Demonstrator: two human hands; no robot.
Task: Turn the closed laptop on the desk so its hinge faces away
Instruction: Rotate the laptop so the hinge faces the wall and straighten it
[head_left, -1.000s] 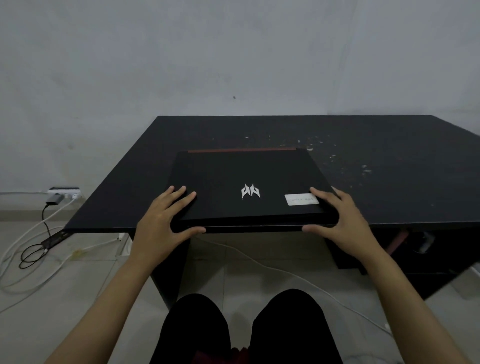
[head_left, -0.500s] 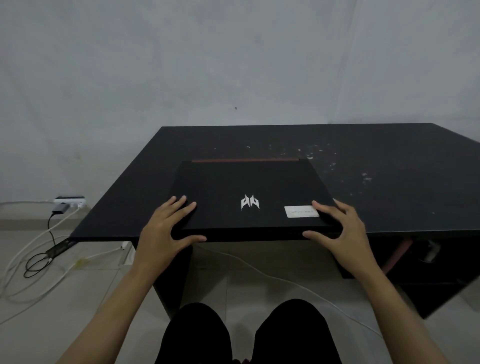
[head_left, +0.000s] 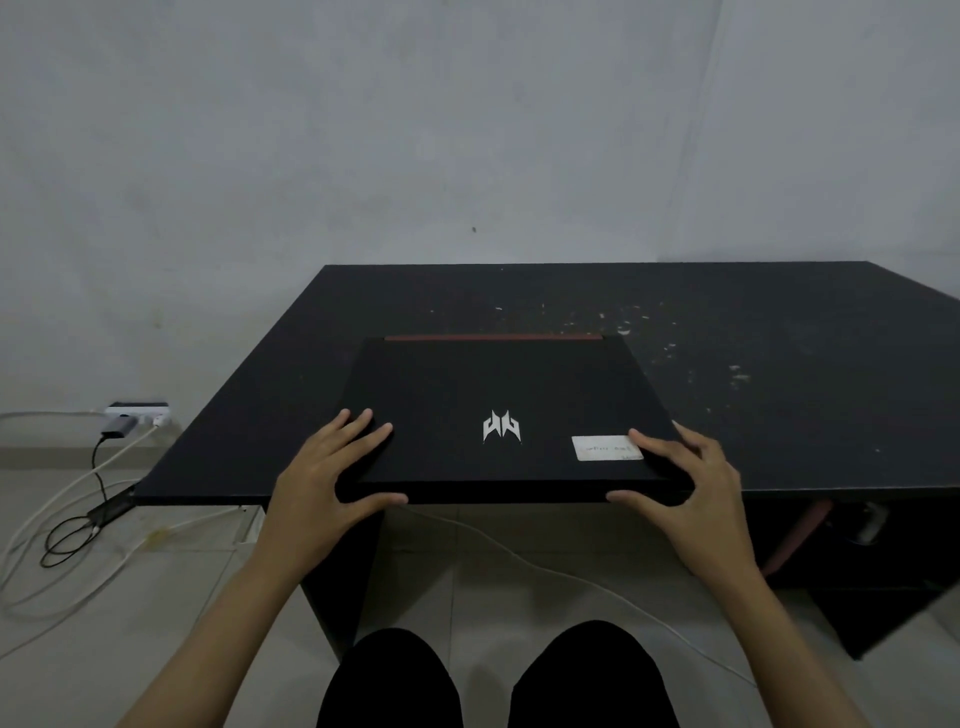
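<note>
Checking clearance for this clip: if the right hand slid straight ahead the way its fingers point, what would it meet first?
The right hand already rests on the laptop lid's near corner, fingers aimed forward and slightly left. It would first cross the white sticker; beyond that, only bare lid up to the red strip, as far as I can judge.

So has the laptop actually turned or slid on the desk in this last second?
No. The laptop sits as before: its red strip still ends beside the same white specks on the desk, near edge along the desk's front.

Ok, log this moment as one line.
closed black laptop flat on black desk | red hinge strip far side | left hand, right hand on near corners
</note>
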